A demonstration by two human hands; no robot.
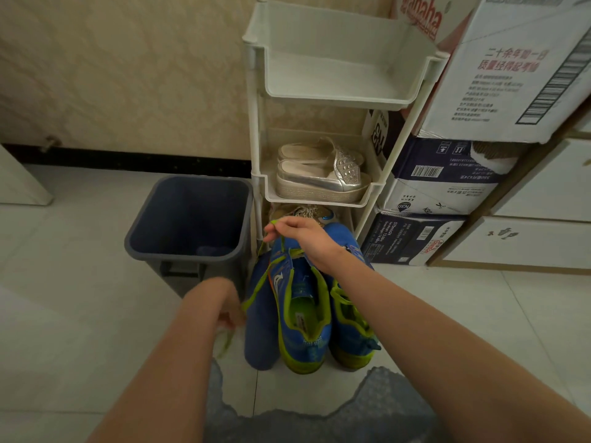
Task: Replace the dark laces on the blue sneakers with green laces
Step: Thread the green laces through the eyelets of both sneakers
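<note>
The right hand's (302, 239) thumb and forefinger are pressed together on the tip of a green lace (256, 287), the other fingers loosely curled behind them. The left hand (228, 310) is blurred. Its fingers look curled round the same lace lower down, with a loose tail hanging below, though the exact grip cannot be told. The lace is a flat, lime-coloured woven cord, drawn taut in a slanting line from the left hand up to the front eyelets of the nearer of the blue sneakers (303, 318). The pair stands side by side on the floor just in front of the person, with mesh uppers, lime collars and linings and lime rubber soles. Their long axes run away from the person, heels near and toes towards the rack. A flat blue oblong piece (260, 324) with rounded ends lies against the left shoe. The floor (96, 251) is pale glossy tile. To the left stands a grey square plastic bin (137, 233), open at the top. Behind the shoes rises a white plastic tiered rack (256, 123), its middle tray holding silver platform slip-ons (319, 179) with studded bands. Printed cardboard boxes (511, 75) are stacked on the right. The wall (128, 75) has beige embossed paper above a dark skirting (128, 159).
</note>
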